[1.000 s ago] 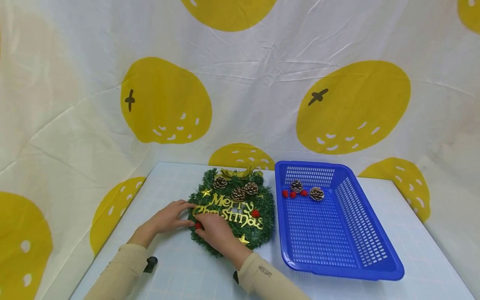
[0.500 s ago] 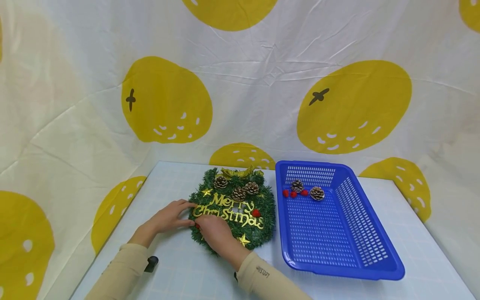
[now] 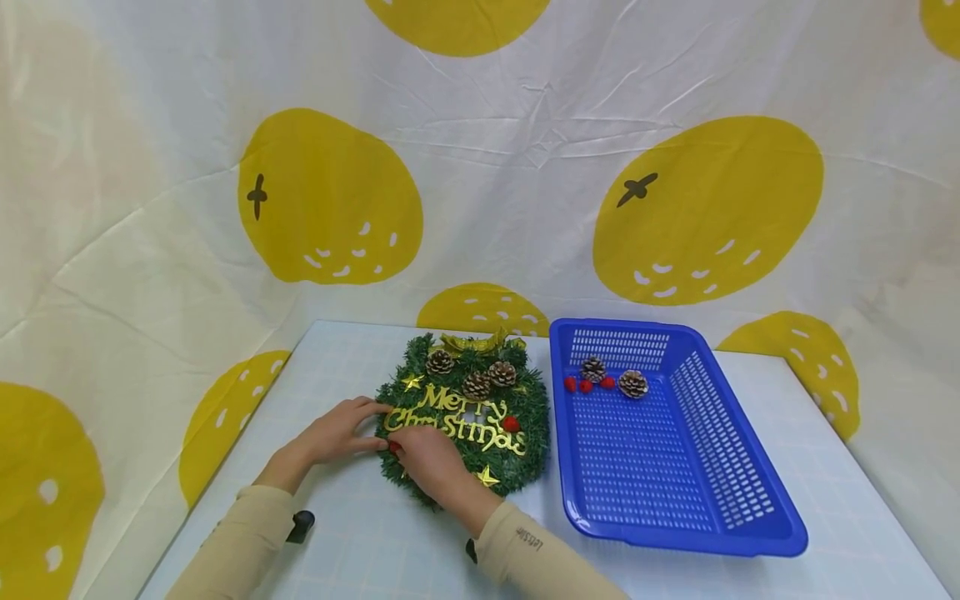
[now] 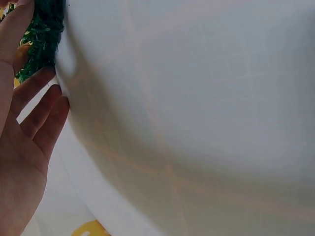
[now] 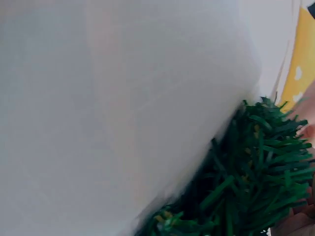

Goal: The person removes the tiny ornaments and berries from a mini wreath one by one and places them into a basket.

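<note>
red berry, at right fingers, against wreath

bristly green wreath crosses the lower right over a pale, blurred surface, a hand cut off at the right edge.

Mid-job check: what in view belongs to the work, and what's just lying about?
Part of the work, apparently:
green wreath
left hand and right hand, both on it
red ornament by their fingertips
blue basket, with two pine cones and three red ornaments, likely supplies

Just surroundings:
patterned backdrop
pale table
</note>
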Motion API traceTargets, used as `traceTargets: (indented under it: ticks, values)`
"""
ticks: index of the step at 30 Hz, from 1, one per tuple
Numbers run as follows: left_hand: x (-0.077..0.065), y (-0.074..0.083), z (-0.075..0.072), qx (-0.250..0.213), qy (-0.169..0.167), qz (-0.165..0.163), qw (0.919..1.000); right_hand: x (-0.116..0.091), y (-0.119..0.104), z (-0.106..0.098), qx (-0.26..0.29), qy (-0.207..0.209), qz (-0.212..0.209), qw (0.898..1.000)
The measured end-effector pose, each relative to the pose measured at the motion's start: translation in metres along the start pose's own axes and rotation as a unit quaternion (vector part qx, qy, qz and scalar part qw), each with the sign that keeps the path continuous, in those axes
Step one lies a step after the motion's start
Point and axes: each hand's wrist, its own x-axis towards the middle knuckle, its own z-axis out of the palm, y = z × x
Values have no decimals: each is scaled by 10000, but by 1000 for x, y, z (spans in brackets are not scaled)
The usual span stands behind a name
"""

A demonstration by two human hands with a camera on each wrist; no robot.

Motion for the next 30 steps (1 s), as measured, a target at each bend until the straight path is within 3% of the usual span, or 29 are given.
traceTargets:
  ticks: [8, 13, 22, 30]
  values:
    - [0, 1, -2, -33, -50, -94, 9999, 1, 4, -14, 701, 70, 358, 9969]
    - [0, 3, -2, -68, -42, -118, 9999, 1, 11, -25, 1252, 174, 657, 9898]
    - [1, 2, -2, -64, -93, -115, 9999, 8, 31, -49, 2404, 553, 1508, 9573]
    - [0, 1, -2, -1, -15, 16, 10000, 17, 43, -79, 2949, 710, 2089, 9297]
